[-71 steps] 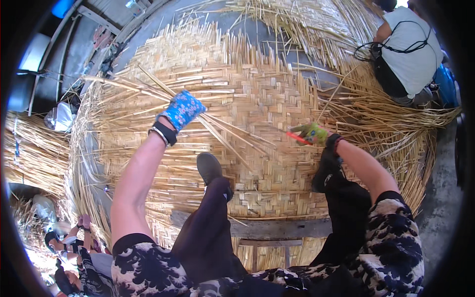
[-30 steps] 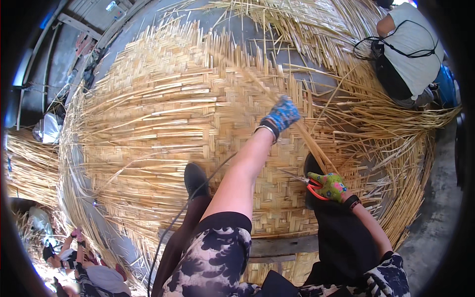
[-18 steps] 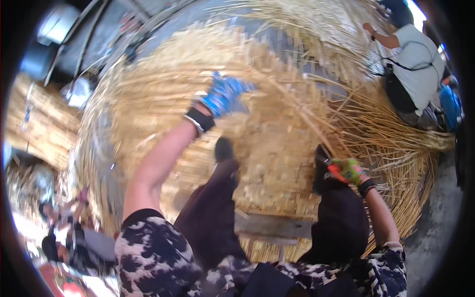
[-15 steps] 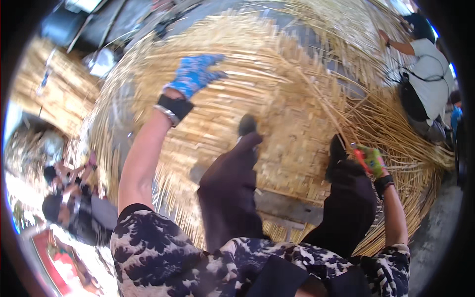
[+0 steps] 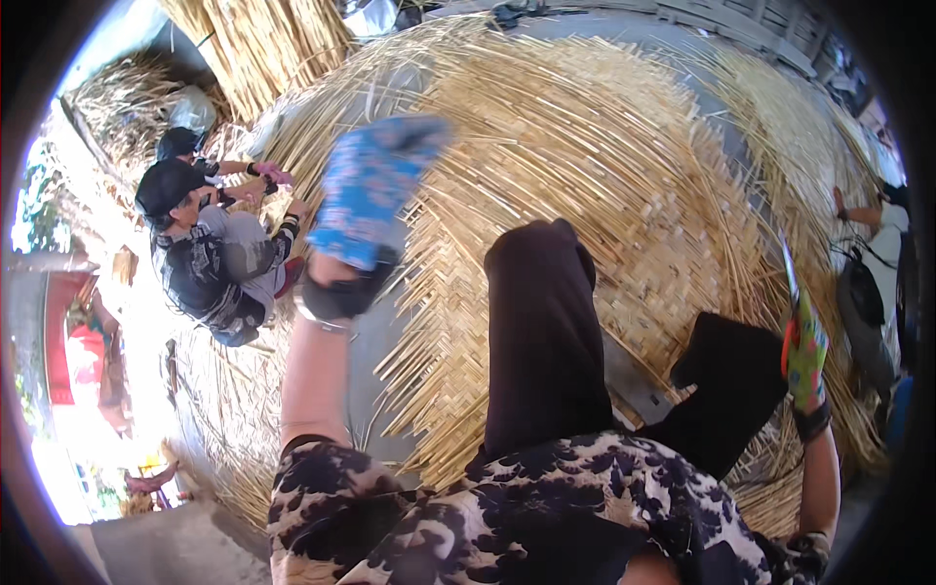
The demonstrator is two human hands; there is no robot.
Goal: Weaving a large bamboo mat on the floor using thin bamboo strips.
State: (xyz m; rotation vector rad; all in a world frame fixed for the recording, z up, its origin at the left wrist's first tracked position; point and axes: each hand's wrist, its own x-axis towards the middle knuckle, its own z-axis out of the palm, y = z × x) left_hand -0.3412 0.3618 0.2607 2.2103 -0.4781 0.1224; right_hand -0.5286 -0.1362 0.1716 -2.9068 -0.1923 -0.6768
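A woven reed mat point(image 5: 458, 258) spreads under and ahead of my legs, its herringbone part nearest and long loose reeds fanning out from its edges. My left hand point(image 5: 375, 180), in a blue patterned glove, is raised over the mat's left side. Motion smears its fingers, and I see nothing clearly held. At the right, my right hand point(image 5: 809, 351), in a green flowered glove, is closed on the orange handle of a knife point(image 5: 791, 271). The knife's narrow blade points up and away from me, beside the loose reeds.
Two people point(image 5: 210, 234) in dark caps crouch at the left, their hands on reeds. A thick reed bundle point(image 5: 258, 54) stands at the far left. Another person point(image 5: 873, 283) is at the right edge, reaching toward a second spread of reeds point(image 5: 780, 127). Grey floor point(image 5: 375, 341) shows beside the mat.
The whole view has swung left. My left hand has drawn in closer and its fingers are now blurred. My right hand, with the knife, appears farther to the right.
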